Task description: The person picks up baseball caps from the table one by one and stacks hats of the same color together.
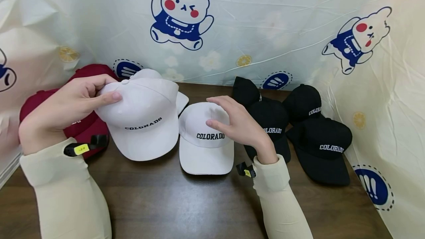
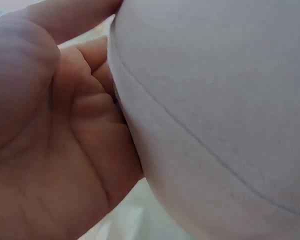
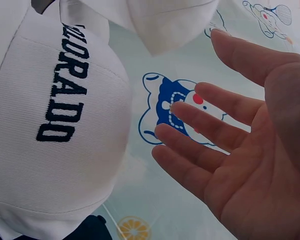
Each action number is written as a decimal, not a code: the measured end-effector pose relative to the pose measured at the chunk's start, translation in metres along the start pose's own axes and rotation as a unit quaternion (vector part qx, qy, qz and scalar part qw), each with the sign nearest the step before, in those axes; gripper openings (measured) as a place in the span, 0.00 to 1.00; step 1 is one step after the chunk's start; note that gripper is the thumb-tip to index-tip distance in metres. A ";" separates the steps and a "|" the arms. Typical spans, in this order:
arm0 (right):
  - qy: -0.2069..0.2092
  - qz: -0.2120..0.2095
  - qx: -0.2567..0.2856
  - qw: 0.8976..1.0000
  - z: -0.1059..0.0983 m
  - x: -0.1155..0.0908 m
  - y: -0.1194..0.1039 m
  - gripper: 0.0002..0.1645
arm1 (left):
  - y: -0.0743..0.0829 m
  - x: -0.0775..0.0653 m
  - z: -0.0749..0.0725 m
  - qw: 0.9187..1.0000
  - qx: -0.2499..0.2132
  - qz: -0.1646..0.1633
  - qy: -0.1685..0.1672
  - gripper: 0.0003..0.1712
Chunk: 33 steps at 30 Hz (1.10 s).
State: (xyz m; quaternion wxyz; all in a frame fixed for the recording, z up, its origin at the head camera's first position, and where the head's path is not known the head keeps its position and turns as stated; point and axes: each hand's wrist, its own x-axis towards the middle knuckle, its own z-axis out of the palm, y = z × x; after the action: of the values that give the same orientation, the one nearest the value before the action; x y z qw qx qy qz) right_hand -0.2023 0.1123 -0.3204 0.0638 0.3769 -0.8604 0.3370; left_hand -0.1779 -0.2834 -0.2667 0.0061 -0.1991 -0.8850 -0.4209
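My left hand (image 1: 71, 102) pinches the left edge of a white baseball cap (image 1: 142, 106) marked COLORADO, thumb on the outside and fingers behind. In the left wrist view that white cap fills the right side, beside the palm (image 2: 65, 130). Part of another white cap (image 1: 182, 102) shows behind the held one. To its right a white COLORADO cap (image 1: 206, 158) rests on the table, brim toward me. Above this cap's right side my right hand (image 1: 237, 123) is spread with nothing in it; the right wrist view shows its fingers (image 3: 205, 125) extended and apart from the cap.
Dark red caps (image 1: 89, 132) lie at the left, partly behind my left arm. Several black COLORADO caps (image 1: 320, 150) sit at the right. All are on a brown wooden table (image 1: 186, 209). A pale curtain (image 1: 239, 21) printed with bears hangs behind and at the sides.
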 end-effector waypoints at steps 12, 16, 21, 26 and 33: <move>0.054 -0.040 0.039 0.997 -0.007 0.000 -0.013 0.34 | 0.036 0.012 0.024 0.992 -0.055 0.094 -0.058 0.12; 0.065 -0.043 0.064 0.995 -0.016 -0.001 -0.032 0.33 | 0.044 0.023 0.038 0.989 -0.053 0.103 -0.092 0.10; 0.060 -0.039 0.067 0.995 -0.024 -0.003 -0.045 0.28 | 0.048 0.038 0.057 0.981 -0.098 0.096 -0.140 0.09; 0.035 -0.018 0.084 0.996 -0.027 -0.004 -0.038 0.23 | 0.043 0.050 0.074 0.975 -0.134 0.072 -0.163 0.09; -0.020 0.024 0.134 0.991 -0.031 -0.008 -0.022 0.17 | 0.038 0.063 0.094 0.968 -0.158 0.061 -0.185 0.09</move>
State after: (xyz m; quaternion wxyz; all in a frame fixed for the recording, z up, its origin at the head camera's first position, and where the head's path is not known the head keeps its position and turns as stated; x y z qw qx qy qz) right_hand -0.1859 0.1266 -0.2878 -0.0124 0.3677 -0.8176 0.4430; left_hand -0.2079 -0.1693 -0.2880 -0.1640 -0.3255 -0.7794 -0.5096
